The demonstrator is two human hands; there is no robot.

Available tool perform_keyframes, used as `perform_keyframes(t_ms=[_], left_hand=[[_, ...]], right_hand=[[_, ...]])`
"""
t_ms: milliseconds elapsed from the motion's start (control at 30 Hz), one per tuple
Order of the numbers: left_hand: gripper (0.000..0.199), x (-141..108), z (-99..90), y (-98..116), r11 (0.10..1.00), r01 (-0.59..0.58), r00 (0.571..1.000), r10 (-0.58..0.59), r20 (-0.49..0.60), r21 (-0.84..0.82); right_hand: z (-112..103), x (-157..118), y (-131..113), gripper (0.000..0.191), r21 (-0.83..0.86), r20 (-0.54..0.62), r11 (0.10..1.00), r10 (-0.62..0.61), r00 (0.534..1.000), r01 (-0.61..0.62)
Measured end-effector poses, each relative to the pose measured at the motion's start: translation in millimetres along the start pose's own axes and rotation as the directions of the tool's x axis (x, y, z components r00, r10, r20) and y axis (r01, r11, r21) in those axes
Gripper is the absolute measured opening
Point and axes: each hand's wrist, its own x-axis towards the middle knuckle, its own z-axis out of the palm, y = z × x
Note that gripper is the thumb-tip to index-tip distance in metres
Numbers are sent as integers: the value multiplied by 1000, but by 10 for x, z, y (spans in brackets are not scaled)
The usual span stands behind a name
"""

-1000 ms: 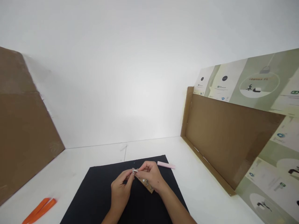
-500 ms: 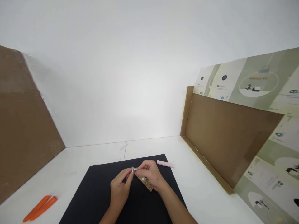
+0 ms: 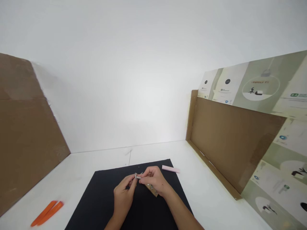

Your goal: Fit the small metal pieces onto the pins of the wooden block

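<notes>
Plain black mat (image 3: 105, 195), pale pink strip (image 3: 170, 169)

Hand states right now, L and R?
Left hand: closed, pinching a small metallic piece between fingertips.
Right hand: closed, fingertips at the same piece; separate part or not, can't tell.

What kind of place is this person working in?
Probably a small makeshift work booth: a white tabletop with a black mat, a plain white wall behind, and brown cardboard panels standing on both sides.
</notes>
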Motion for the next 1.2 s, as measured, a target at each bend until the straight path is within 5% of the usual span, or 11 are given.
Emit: perform_keyframes(t_ms=[1200], left_hand=[[23, -36, 36, 153, 997, -5, 999, 9, -52, 78]], right_hand=[[-145, 32, 85, 31, -103, 24, 995, -16, 1000, 18]])
